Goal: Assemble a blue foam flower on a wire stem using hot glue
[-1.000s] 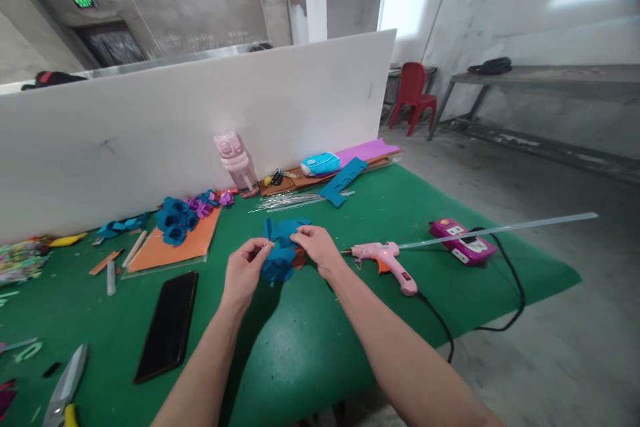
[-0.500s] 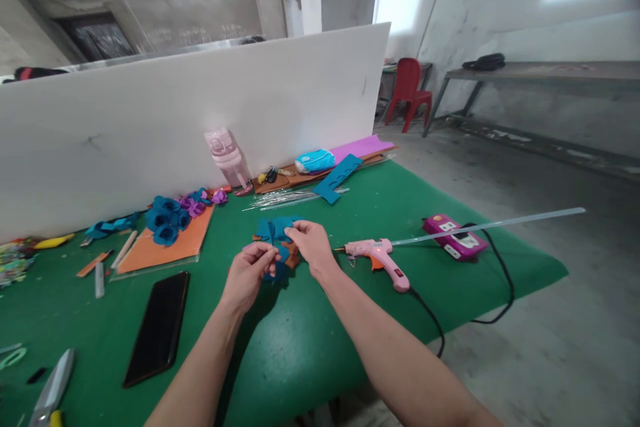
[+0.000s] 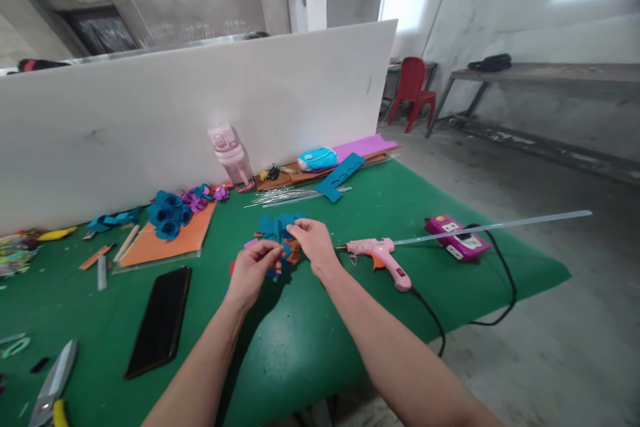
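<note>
Over the green tabletop, my left hand [image 3: 257,270] is closed in a pinch, its thumb and forefinger at the lower end of a small blue cut-out piece [image 3: 281,232]. My right hand [image 3: 314,243] pinches the same piece at its upper right edge. Whether it is felt or foam sheet, I cannot tell. Beneath and around my fingers lie loose blue cut-outs [image 3: 267,223], with brown cut-outs [image 3: 294,253] partly covered by my right hand. Just right of that hand, a pink glue gun [image 3: 375,250] lies on its side with a long clear glue stick [image 3: 490,227] in its back.
Left of my hands are a black phone [image 3: 160,320], scissors [image 3: 56,380] and blue flowers [image 3: 169,213] on an orange sheet [image 3: 170,237]. A pink bottle [image 3: 230,157] stands against the white board [image 3: 150,127]. A purple power strip [image 3: 457,239] with a black cord sits right.
The view has shifted slightly. Both hands keep their pinch on the blue piece and have barely moved; a bit of red now shows beside my left hand.
</note>
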{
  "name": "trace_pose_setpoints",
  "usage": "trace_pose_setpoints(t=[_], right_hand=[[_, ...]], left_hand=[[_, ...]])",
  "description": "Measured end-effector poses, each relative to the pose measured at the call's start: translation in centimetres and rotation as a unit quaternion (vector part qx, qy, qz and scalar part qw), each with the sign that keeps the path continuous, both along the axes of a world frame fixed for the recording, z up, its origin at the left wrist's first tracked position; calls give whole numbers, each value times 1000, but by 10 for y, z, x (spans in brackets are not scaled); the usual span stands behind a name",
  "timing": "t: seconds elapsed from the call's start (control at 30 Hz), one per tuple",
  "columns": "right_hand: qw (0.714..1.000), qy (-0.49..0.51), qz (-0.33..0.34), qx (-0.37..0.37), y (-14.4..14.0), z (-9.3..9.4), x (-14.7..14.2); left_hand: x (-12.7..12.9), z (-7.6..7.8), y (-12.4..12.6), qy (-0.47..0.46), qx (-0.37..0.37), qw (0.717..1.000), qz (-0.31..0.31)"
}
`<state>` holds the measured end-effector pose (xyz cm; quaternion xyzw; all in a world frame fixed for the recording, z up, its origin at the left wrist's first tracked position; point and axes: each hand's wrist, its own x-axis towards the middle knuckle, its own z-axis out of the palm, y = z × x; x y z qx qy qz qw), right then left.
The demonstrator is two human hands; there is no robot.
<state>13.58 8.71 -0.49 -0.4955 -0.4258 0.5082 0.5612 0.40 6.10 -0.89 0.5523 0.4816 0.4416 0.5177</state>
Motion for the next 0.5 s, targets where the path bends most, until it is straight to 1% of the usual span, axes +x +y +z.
trace_pose_setpoints(t=[0.2,0.5], right_hand=[[1000,17,16,-7,1,0,-2],[998,51,18,-16,-1,5,-2]], left_hand=[[0,0,1,22,20,1000,-5],[1,-1,2,27,16,999,7]])
